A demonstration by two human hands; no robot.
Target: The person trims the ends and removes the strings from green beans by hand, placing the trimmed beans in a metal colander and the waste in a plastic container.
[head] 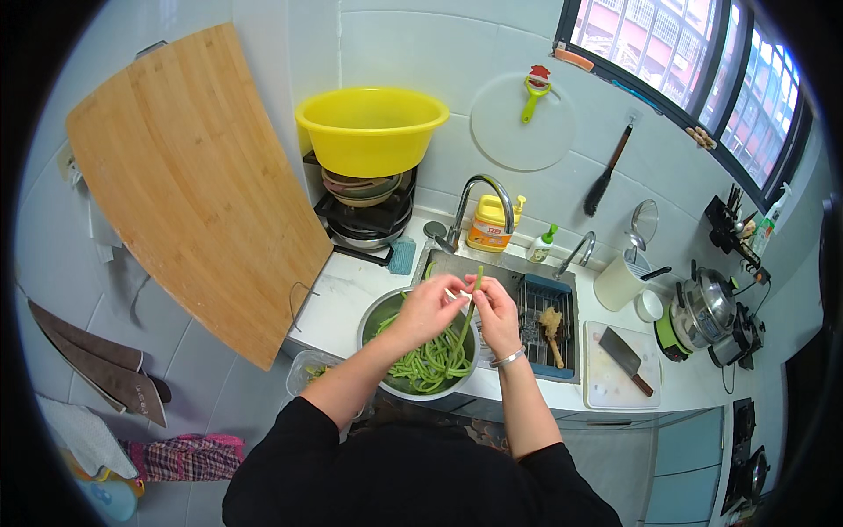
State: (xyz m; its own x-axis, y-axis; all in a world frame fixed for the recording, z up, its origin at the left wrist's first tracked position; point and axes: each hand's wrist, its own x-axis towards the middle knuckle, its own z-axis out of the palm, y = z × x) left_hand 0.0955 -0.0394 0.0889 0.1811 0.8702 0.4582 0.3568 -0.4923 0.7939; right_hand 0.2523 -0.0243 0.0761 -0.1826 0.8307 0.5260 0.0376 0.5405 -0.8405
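Note:
Long green beans (428,362) fill a steel bowl (369,315) that stands on the counter's front edge, partly before the sink. Above the bowl, my right hand (497,313), with a silver bracelet at its wrist, grips one upright bean (479,280) between thumb and fingers. Close beside it on the left is my left hand (431,309), thumb and fingertips curled near the bean; whether it pinches anything is unclear. Below the counter edge at the left, a clear plastic container (299,369) holds some green and yellowish scraps.
The steel sink (520,265) holds a blue-rimmed drain basket (550,284) with a brush in it. Right of it, a cleaver (620,352) lies on a white cutting board (602,397). A tall faucet (484,178) arches behind my hands. A large wooden board (197,171) leans at the left.

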